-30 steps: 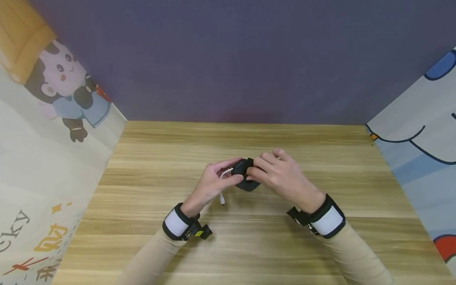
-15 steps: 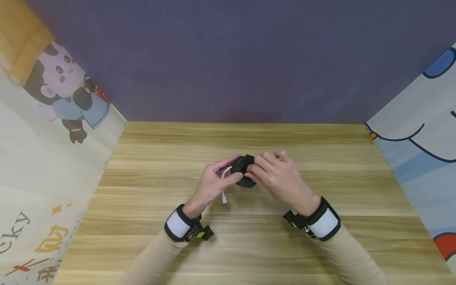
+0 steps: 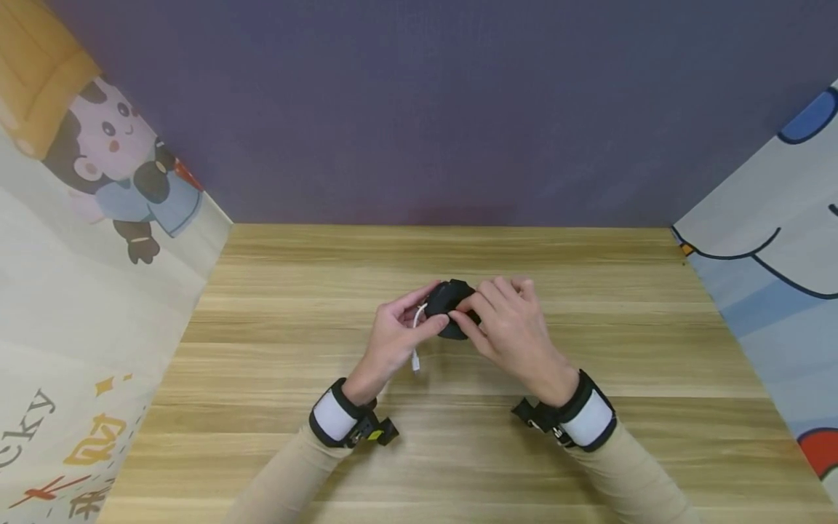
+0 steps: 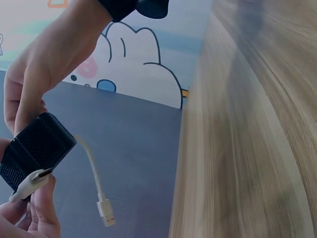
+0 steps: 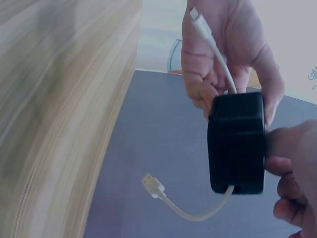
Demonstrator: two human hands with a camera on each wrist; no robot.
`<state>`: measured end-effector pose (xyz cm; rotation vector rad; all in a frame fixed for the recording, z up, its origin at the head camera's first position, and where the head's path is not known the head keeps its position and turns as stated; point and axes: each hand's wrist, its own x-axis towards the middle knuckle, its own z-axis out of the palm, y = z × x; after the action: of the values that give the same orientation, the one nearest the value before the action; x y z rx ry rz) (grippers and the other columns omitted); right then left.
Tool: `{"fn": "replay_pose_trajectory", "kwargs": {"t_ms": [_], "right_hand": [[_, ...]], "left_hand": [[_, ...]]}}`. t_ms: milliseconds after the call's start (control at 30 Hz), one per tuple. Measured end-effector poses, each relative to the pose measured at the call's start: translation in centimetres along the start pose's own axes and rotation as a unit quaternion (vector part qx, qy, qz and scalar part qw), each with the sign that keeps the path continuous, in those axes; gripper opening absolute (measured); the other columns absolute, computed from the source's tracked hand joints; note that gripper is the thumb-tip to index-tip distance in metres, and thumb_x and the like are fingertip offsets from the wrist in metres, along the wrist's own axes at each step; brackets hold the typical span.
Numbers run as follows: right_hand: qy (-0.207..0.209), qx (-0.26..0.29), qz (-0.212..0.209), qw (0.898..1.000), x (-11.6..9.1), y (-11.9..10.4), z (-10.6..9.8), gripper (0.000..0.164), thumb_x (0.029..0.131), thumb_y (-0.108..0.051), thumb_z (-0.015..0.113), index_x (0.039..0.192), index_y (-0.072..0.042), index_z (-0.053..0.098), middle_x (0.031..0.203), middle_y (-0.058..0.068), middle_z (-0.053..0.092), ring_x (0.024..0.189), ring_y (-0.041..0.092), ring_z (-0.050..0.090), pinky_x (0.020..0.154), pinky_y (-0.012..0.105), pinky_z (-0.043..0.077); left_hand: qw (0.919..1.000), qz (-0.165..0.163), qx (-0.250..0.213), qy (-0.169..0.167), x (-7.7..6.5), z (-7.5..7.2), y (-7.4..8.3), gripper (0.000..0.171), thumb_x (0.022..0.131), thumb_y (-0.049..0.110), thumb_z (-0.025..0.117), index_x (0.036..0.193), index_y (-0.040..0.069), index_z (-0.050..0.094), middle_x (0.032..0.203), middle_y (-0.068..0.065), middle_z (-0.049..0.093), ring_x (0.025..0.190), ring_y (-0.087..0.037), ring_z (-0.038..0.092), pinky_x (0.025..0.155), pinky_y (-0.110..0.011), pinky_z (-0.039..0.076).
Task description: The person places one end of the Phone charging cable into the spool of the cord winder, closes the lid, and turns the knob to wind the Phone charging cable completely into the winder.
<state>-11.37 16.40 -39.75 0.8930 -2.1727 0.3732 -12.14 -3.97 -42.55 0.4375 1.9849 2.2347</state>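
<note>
A small black case (image 3: 447, 297) with rounded edges is held in the air between both hands. From its two ends come the ends of a white USB cable (image 5: 193, 216). In the right wrist view a slim plug (image 5: 200, 22) points up beside the left hand, and a wider USB plug (image 5: 153, 186) hangs free on the other side. My left hand (image 3: 391, 331) grips the case's left side between thumb and fingers. On the other side, my right hand (image 3: 511, 320) pinches the case's edge with thumb and forefinger. The pinched part is mostly hidden by the fingers.
A wood-grain table (image 3: 314, 276) lies beneath the hands. Behind it rises a dark blue-grey panel (image 3: 432, 109). Printed cartoon panels stand on the left (image 3: 118, 167) and right (image 3: 772, 291). Each wrist wears a black strap with a small camera.
The case has risen slightly in the head view and tilted a little. My right fingers have shifted slightly along its edge. Both wrists have drawn a little closer together, and the dangling plug has swung right.
</note>
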Motion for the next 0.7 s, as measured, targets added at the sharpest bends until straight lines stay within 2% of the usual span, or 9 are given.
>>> {"fn": "replay_pose_trajectory", "kwargs": {"t_ms": [267, 400, 467, 533, 633, 700], "right_hand": [[0.016, 0.014, 0.057, 0.998, 0.0, -0.8, 0.4, 0.031, 0.104, -0.032, 0.061, 0.086, -0.008, 0.068, 0.078, 0.006, 0.06, 0.076, 0.029, 0.056, 0.081, 0.052, 0.036], [0.02, 0.016, 0.072, 0.997, 0.0, -1.1, 0.7, 0.031, 0.104, -0.031, 0.061, 0.086, -0.007, 0.067, 0.077, 0.006, 0.06, 0.074, 0.029, 0.055, 0.081, 0.053, 0.034], [0.024, 0.017, 0.08, 0.996, 0.0, -1.3, 0.8, 0.029, 0.103, -0.029, 0.063, 0.085, -0.007, 0.067, 0.076, 0.007, 0.059, 0.073, 0.029, 0.054, 0.081, 0.053, 0.034], [0.027, 0.016, 0.091, 0.995, 0.0, -1.5, 0.8, 0.027, 0.101, -0.027, 0.067, 0.085, -0.006, 0.066, 0.076, 0.007, 0.058, 0.072, 0.029, 0.053, 0.082, 0.053, 0.033], [0.031, 0.018, 0.111, 0.993, 0.0, -1.9, 0.9, 0.024, 0.098, -0.025, 0.069, 0.085, -0.005, 0.066, 0.075, 0.007, 0.058, 0.072, 0.029, 0.053, 0.082, 0.054, 0.033], [0.033, 0.02, 0.123, 0.992, 0.0, -2.1, 1.0, 0.024, 0.098, -0.024, 0.069, 0.084, -0.005, 0.066, 0.074, 0.007, 0.058, 0.071, 0.029, 0.053, 0.082, 0.054, 0.033]], "left_hand": [[0.9997, 0.016, -0.012, 0.016, -0.1, 0.3, -0.2, 0.053, 0.091, 0.002, 0.074, 0.143, 0.002, 0.06, 0.095, 0.0, 0.067, 0.069, -0.004, 0.05, 0.057, -0.013, 0.044], [0.9993, 0.025, -0.014, 0.024, -0.2, 0.4, -0.3, 0.053, 0.092, 0.002, 0.073, 0.143, 0.002, 0.06, 0.098, -0.001, 0.067, 0.071, -0.004, 0.05, 0.058, -0.013, 0.044], [0.9991, 0.03, -0.015, 0.028, -0.2, 0.5, -0.4, 0.053, 0.092, 0.002, 0.074, 0.142, 0.002, 0.06, 0.105, -0.005, 0.069, 0.072, -0.004, 0.052, 0.059, -0.013, 0.045], [0.9987, 0.035, -0.019, 0.031, -0.2, 0.5, -0.5, 0.054, 0.091, 0.001, 0.074, 0.143, 0.0, 0.059, 0.12, -0.013, 0.07, 0.077, -0.004, 0.056, 0.062, -0.013, 0.048], [0.9983, 0.043, -0.021, 0.034, -0.2, 0.7, -0.6, 0.055, 0.091, -0.001, 0.073, 0.143, -0.002, 0.058, 0.136, -0.02, 0.065, 0.083, -0.004, 0.061, 0.068, -0.014, 0.052], [0.998, 0.048, -0.017, 0.037, -0.2, 0.8, -0.7, 0.056, 0.09, -0.001, 0.073, 0.143, -0.003, 0.057, 0.141, -0.021, 0.062, 0.086, -0.005, 0.063, 0.07, -0.015, 0.053]]}}
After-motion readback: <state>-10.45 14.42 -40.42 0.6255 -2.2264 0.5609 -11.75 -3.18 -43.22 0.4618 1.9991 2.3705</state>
